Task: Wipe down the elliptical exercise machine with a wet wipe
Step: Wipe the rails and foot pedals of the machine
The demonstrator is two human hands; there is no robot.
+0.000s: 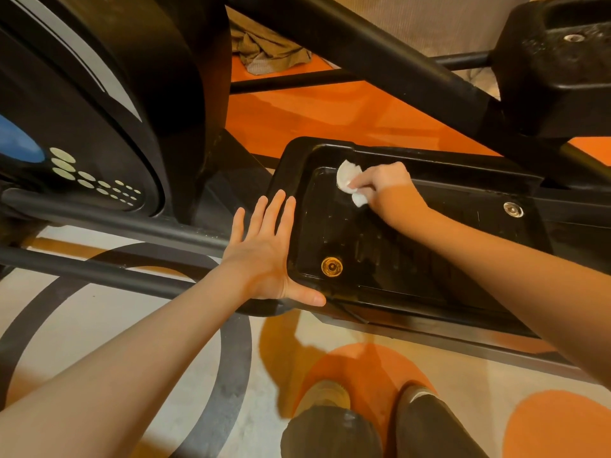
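We see the right hand (385,183) curled around a crumpled white wet wipe (349,183), pressing it onto the far inner corner of the black foot pedal (390,246) of the elliptical machine (109,104). The wipe sits just inside the pedal's raised rim, near the end closest to the flywheel housing. The pedal's floor looks glossy (whether from wetness or just the light, we cannot tell).

The left hand (266,252) is released, fingers straight and spread, its palm laid flat against the pedal's near outer edge with the thumb lying along the lower rim. It holds nothing.

On the pedal floor, close to the left hand, sits a round brass-coloured bolt head (332,266); a silvery bolt (513,209) lies further along the pedal beyond the right forearm. A second pedal (558,61) stands higher up at the top right. Beneath the frame bars lies an orange, grey and cream patterned floor (99,325), with a rumpled olive cloth (267,51) on it behind the machine. Our two dark shoes (334,428) show at the bottom edge.
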